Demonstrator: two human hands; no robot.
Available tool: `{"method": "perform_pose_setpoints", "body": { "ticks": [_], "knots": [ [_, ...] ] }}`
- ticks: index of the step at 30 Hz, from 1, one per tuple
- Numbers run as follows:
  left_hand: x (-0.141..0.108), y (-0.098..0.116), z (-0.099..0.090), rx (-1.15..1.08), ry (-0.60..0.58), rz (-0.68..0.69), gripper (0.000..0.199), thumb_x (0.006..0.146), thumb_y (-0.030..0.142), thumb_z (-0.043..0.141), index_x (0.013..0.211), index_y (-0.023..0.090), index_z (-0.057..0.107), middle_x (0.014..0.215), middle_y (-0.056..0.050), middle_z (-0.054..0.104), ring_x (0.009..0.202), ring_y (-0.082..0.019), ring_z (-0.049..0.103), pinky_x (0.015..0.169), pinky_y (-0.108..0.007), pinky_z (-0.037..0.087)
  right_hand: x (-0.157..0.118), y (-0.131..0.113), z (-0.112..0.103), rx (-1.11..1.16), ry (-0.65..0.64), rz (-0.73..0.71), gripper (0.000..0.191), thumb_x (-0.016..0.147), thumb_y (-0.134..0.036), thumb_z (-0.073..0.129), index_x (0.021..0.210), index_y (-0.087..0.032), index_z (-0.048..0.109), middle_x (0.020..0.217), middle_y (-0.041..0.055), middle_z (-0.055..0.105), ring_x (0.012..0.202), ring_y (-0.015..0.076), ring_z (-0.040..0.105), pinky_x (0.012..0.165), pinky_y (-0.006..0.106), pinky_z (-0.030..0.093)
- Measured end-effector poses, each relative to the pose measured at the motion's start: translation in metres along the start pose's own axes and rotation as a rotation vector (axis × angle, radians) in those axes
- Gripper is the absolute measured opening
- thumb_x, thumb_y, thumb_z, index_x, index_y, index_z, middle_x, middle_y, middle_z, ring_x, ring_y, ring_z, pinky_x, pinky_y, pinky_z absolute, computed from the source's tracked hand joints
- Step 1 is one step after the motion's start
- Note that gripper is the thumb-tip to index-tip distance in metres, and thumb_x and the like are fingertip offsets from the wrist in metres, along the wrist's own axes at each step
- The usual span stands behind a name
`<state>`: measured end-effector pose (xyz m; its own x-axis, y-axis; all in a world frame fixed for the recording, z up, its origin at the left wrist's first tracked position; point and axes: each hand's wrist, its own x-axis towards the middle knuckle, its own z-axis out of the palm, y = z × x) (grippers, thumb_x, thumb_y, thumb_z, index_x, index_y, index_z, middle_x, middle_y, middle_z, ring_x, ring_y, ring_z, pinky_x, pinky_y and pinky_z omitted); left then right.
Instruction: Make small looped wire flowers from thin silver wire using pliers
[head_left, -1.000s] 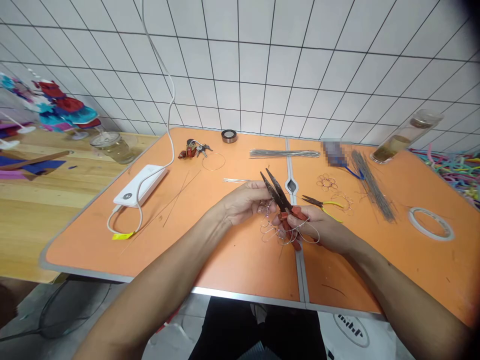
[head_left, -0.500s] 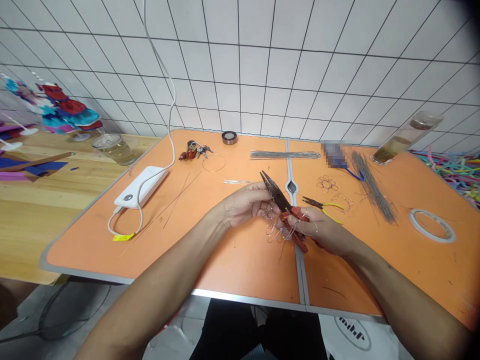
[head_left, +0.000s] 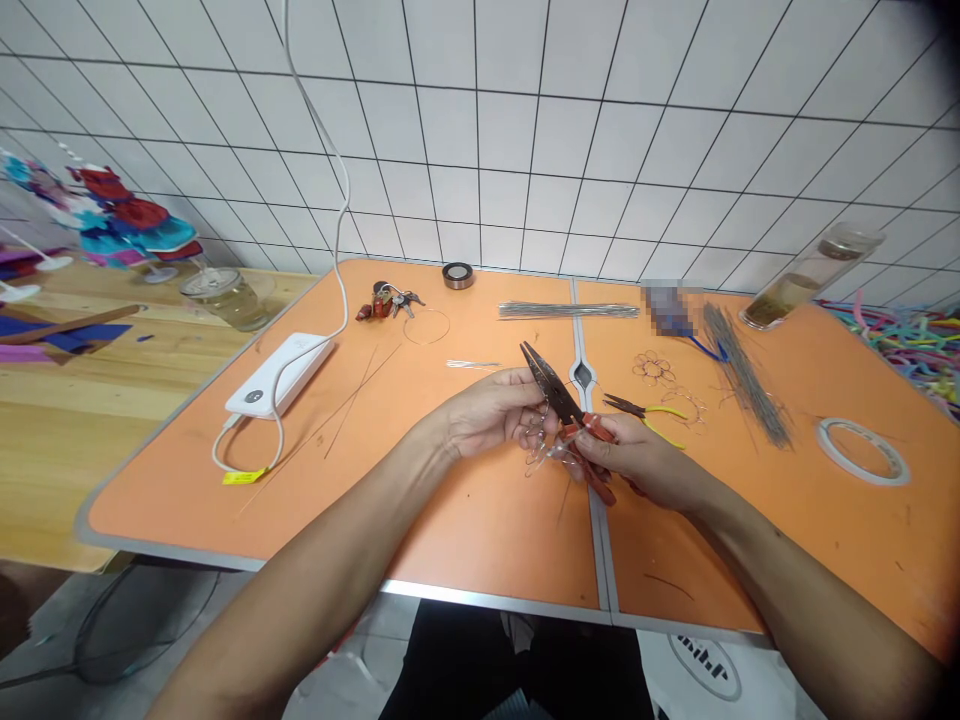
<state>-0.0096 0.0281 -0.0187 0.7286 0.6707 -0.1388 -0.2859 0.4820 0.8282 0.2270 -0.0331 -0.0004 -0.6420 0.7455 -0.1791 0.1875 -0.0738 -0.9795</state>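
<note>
In the head view, counting the clock from your hands, the white bag [head_left: 701, 665] below the table edge at five o'clock carries dark lettering in an oval, too distorted to read. The yellow tag [head_left: 244, 478] at nine is too small to make out. At ten, your glass jar [head_left: 225, 298] holds pale liquid; at two, a clear tumbler [head_left: 810, 275] has murky brownish contents low inside.

Your right hand [head_left: 637, 450] is wrapped round red-handled pliers [head_left: 562, 400], their dark, tapering metal jaws close together and aimed towards eleven. Your left hand [head_left: 491, 410] pinches thin, shiny wire loops [head_left: 536, 455] just beside the pliers, over the smooth orange table [head_left: 450, 540]; the exact fingertip contact is blurred.

Straight silvery wires [head_left: 568, 311] lie bundled at twelve. You have a petal-shaped wire flower [head_left: 654, 368] at two, slim yellow-handled pliers [head_left: 637, 410] at three, and a flat white ring [head_left: 827, 440] farther out that way. A rectangular white power bank [head_left: 277, 378] sits at nine.
</note>
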Motion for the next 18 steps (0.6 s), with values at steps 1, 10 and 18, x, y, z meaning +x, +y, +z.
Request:
{"method": "perform_pose_setpoints", "body": {
  "ticks": [1, 10, 18],
  "knots": [
    [0.0, -0.001, 0.0, -0.012, 0.001, 0.007, 0.041, 0.082, 0.045, 0.097, 0.092, 0.012, 0.075, 0.074, -0.008, 0.077, 0.056, -0.013, 0.068, 0.052, -0.021, 0.05, 0.0, 0.001, 0.0, 0.014, 0.0, 0.006, 0.049, 0.108, -0.066, 0.062, 0.097, -0.018, 0.064, 0.083, -0.0007, 0.068, 0.052, 0.009, 0.06, 0.058, 0.029, 0.038],
    [0.001, 0.0, 0.005, 0.077, 0.09, 0.11, 0.046, 0.08, 0.05, 0.098, 0.086, 0.012, 0.074, 0.068, -0.006, 0.074, 0.052, -0.011, 0.064, 0.051, -0.021, 0.05, -0.001, 0.005, -0.003, 0.05, 0.01, 0.045, 0.053, 0.106, -0.07, 0.061, 0.098, -0.017, 0.064, 0.08, -0.0004, 0.068, 0.047, 0.0084, 0.056, 0.055, 0.029, 0.036],
    [0.004, -0.002, 0.003, 0.025, 0.038, 0.091, 0.047, 0.078, 0.05, 0.099, 0.088, 0.012, 0.074, 0.068, -0.008, 0.075, 0.055, -0.014, 0.067, 0.053, -0.023, 0.051, -0.001, -0.004, -0.005, -0.058, -0.029, 0.065, 0.06, 0.108, -0.074, 0.055, 0.088, -0.018, 0.068, 0.06, 0.0005, 0.062, 0.056, 0.0134, 0.057, 0.055, 0.027, 0.037]
  ]
}}
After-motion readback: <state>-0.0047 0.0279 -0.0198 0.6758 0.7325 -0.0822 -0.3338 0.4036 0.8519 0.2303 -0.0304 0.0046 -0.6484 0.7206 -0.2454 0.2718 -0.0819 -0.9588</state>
